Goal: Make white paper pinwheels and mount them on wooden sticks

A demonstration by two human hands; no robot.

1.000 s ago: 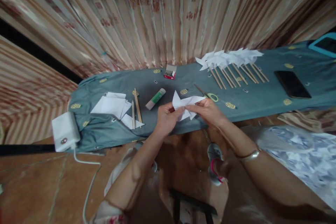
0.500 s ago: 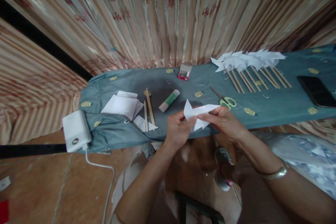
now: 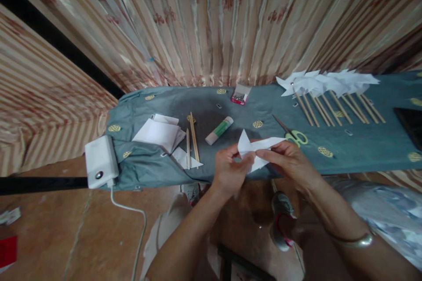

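A folded white paper pinwheel is held between my two hands above the table's near edge. My left hand pinches its left side, thumb at the centre. From the right, my right hand grips the paper, its thumb tip meeting the left thumb. Pointed paper corners stick out at the upper left and below. Just behind my right hand lie scissors with green handles. A glue stick rests to the left, beyond my left hand.
White paper sheets, a pencil and wooden sticks lie left on the cloth-covered table. Behind are a small red box and a row of paper pinwheels on sticks. A white power bank and black phone flank them.
The whole scene has shifted a little right and down in view. Both hands keep hold of the paper, their thumbs now closer together at its centre.
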